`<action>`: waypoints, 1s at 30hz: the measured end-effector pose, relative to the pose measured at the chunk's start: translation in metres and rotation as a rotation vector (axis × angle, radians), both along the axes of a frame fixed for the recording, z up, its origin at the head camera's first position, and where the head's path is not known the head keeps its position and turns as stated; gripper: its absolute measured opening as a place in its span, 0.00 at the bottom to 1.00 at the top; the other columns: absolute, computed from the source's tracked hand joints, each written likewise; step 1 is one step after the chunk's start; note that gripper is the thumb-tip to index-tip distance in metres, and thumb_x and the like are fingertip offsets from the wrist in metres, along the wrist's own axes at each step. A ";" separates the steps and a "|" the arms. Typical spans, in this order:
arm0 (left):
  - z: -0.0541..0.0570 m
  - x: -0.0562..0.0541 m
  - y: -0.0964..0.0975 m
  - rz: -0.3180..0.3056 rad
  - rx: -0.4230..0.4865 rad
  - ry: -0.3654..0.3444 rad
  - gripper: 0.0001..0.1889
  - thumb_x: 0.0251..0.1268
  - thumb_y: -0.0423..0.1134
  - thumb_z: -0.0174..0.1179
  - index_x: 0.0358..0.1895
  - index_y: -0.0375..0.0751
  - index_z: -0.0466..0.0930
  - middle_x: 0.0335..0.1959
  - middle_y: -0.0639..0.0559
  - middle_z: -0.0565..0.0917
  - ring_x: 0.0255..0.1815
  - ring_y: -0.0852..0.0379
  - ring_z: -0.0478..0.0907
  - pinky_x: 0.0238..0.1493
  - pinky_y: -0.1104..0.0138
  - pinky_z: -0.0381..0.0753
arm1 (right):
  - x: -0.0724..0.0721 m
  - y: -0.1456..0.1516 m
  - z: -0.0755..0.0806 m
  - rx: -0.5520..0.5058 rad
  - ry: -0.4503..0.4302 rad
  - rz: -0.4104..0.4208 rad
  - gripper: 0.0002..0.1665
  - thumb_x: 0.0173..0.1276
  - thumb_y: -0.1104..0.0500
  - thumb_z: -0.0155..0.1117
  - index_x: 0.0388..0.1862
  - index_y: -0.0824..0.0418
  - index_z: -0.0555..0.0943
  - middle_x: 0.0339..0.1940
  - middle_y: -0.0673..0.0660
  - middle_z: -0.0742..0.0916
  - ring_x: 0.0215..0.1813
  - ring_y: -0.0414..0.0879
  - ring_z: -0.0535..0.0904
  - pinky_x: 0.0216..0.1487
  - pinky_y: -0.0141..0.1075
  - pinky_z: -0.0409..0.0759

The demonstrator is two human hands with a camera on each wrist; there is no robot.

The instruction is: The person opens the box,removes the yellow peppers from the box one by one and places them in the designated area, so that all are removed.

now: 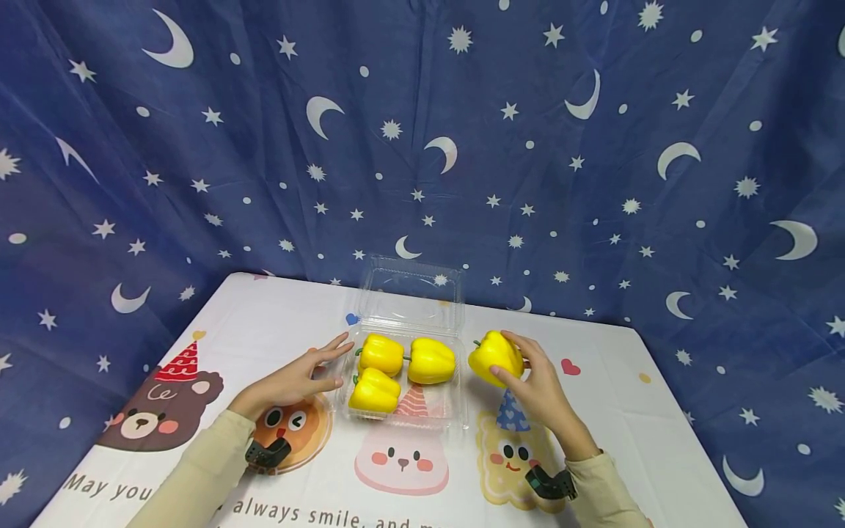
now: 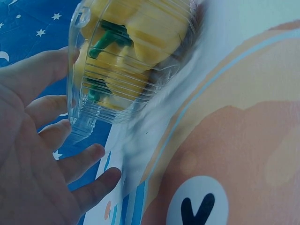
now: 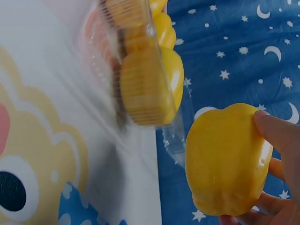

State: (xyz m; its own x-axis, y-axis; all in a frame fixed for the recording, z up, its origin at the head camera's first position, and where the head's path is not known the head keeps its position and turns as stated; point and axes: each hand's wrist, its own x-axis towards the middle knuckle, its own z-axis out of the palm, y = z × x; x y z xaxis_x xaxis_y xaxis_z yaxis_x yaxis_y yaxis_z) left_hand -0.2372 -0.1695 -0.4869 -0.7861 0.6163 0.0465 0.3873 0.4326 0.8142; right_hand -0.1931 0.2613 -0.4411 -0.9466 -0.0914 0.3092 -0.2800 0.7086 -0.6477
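Blue curtain [image 1: 409, 88] is filling the whole backdrop, hanging in loose folds, carrying white moons [image 1: 805, 240], stars [image 1: 460, 39] and dots [image 1: 364, 71]. White table [image 1: 647, 425] is standing in front, far corners rounding off. Top is showing cartoon prints: bear [image 1: 158, 407] in red hat [image 1: 180, 364] at left, pink face [image 1: 403, 480] mid, cream face [image 1: 508, 484] in blue hat [image 1: 512, 411] at right, red heart [image 1: 571, 367] farther back. Lettering [image 1: 304, 511] is running along the near side, partly hidden. Light is falling fairly evenly; curtain is going darker toward top right.
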 end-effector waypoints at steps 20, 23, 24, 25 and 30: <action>-0.001 0.000 -0.001 0.004 -0.007 -0.004 0.36 0.72 0.37 0.60 0.79 0.36 0.57 0.84 0.38 0.45 0.83 0.29 0.42 0.75 0.28 0.28 | -0.015 0.011 -0.017 0.018 -0.053 -0.190 0.38 0.65 0.54 0.74 0.72 0.60 0.71 0.66 0.69 0.78 0.60 0.62 0.76 0.61 0.55 0.81; -0.001 0.000 -0.001 0.007 -0.012 -0.007 0.36 0.73 0.38 0.61 0.79 0.37 0.57 0.85 0.38 0.45 0.83 0.29 0.41 0.75 0.28 0.28 | -0.018 0.012 -0.019 -0.010 -0.101 -0.210 0.39 0.67 0.54 0.72 0.74 0.60 0.69 0.69 0.69 0.75 0.65 0.63 0.74 0.67 0.57 0.78; -0.001 0.000 -0.001 0.007 -0.013 -0.008 0.36 0.73 0.38 0.61 0.79 0.37 0.57 0.85 0.38 0.45 0.83 0.29 0.41 0.75 0.28 0.28 | -0.018 0.013 -0.020 -0.016 -0.116 -0.217 0.39 0.68 0.54 0.72 0.74 0.60 0.69 0.70 0.69 0.75 0.66 0.64 0.73 0.68 0.58 0.77; -0.001 0.000 -0.001 0.008 -0.013 -0.010 0.36 0.73 0.38 0.61 0.79 0.37 0.57 0.85 0.38 0.45 0.83 0.29 0.41 0.75 0.28 0.28 | -0.019 0.013 -0.021 -0.021 -0.130 -0.225 0.39 0.68 0.54 0.71 0.75 0.59 0.68 0.70 0.68 0.74 0.67 0.64 0.72 0.70 0.58 0.76; -0.001 0.000 -0.001 0.006 -0.012 -0.006 0.36 0.73 0.38 0.60 0.79 0.37 0.57 0.85 0.38 0.45 0.83 0.29 0.41 0.75 0.28 0.28 | -0.021 0.014 -0.025 -0.019 -0.174 -0.267 0.39 0.70 0.51 0.69 0.76 0.58 0.67 0.71 0.68 0.73 0.69 0.64 0.71 0.73 0.59 0.72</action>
